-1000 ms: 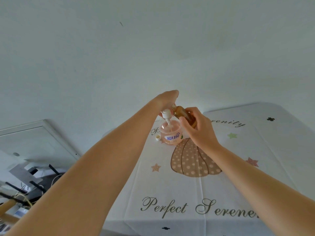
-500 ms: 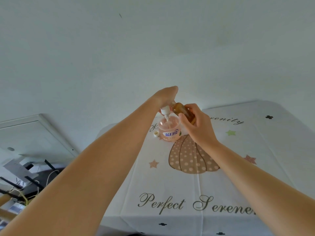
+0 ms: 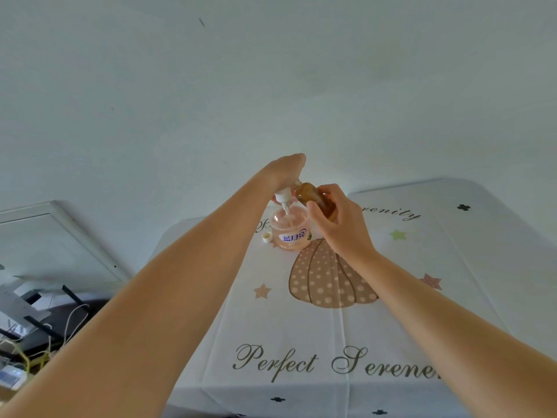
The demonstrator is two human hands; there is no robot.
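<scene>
Two hands meet above a round pink plastic soap bottle (image 3: 291,232) on the cloth-covered table (image 3: 452,254). The left hand (image 3: 284,171) pinches its raised white pump head (image 3: 282,197), and the right hand (image 3: 342,229) grips a small amber bottle (image 3: 310,195). The amber bottle's long axis slants toward the left hand, neck just beside the pump.

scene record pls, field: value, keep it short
left hand: grips white pump atop pink soap bottle
right hand: holds amber bottle, tilted, neck toward the pump
pink soap bottle: upright on tablecloth, blue label facing camera
small cap: on the cloth, left of the pink bottle, apart from it
hidden: left fingertips, pump nozzle
</scene>
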